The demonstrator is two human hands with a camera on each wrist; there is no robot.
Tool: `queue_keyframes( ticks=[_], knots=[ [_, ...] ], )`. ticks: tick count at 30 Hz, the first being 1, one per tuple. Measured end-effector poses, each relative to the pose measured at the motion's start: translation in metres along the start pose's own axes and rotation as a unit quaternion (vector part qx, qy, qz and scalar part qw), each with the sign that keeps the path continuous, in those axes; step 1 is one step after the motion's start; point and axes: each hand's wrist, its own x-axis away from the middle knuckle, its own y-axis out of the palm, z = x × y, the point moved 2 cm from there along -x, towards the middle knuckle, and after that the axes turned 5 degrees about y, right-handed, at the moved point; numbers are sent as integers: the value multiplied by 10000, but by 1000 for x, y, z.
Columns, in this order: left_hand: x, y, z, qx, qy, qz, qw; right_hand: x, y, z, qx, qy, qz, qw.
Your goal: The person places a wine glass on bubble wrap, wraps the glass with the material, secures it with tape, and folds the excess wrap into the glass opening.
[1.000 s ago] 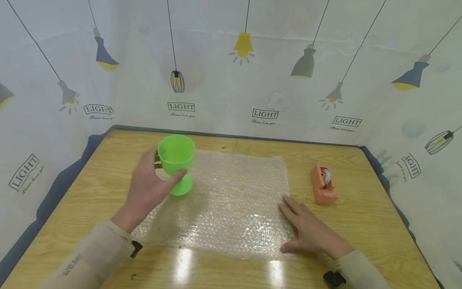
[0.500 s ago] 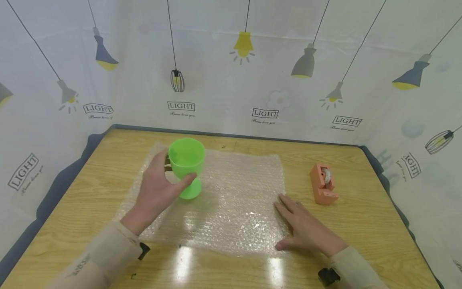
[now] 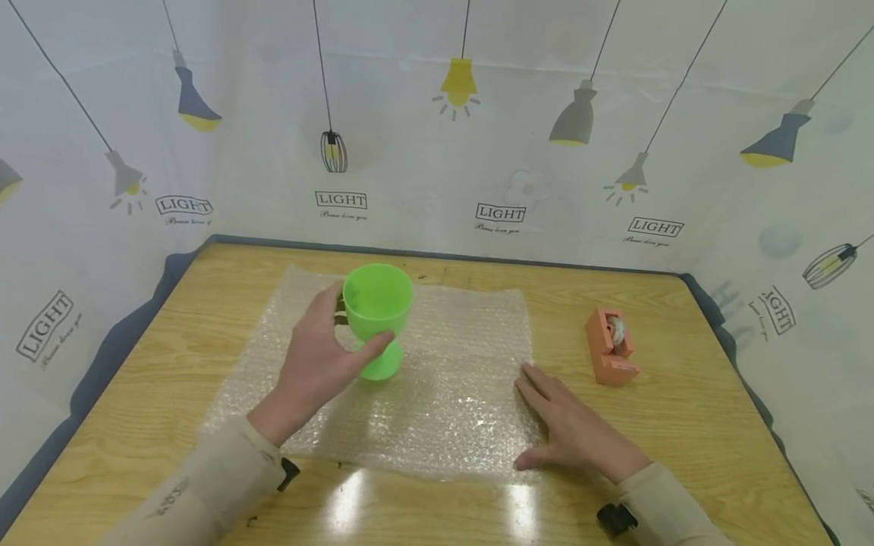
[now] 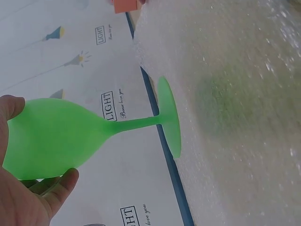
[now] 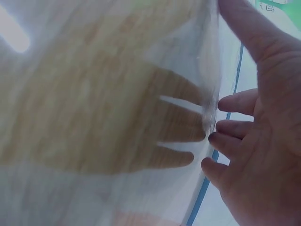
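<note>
My left hand [image 3: 317,356] grips a bright green goblet [image 3: 378,296] round its bowl, with the thumb on the near side. Upright, the goblet hangs over a sheet of bubble wrap [image 3: 451,379]; in the left wrist view a gap shows between its foot [image 4: 170,117] and the sheet. At the sheet's right edge lies my right hand [image 3: 576,428], palm down, its fingers fairly straight and touching the wrap. The right wrist view shows those fingertips at the edge, mirrored in the glossy surface. The fingers behind the bowl are partly hidden.
An orange tape dispenser [image 3: 611,346] with a roll of tape stands right of the bubble wrap. Everything rests on a wooden table [image 3: 690,447]. A white curtain [image 3: 410,152] printed with lamps surrounds its back and sides.
My left hand has carried the goblet to the right over the bubble wrap. The sheet's right edge and my right hand have shifted slightly left, and more of the sheet's left side shows.
</note>
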Motion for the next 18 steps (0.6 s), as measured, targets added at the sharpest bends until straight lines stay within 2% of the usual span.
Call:
queue_keyframes(
  ticks=[8, 18],
  knots=[
    [-3, 8, 8, 119, 179, -70, 9997, 2, -2, 4, -456, 147, -398, 9981],
    [-4, 20, 21, 348, 320, -187, 9987, 5, -2, 5, -123, 133, -248, 9995]
  ],
)
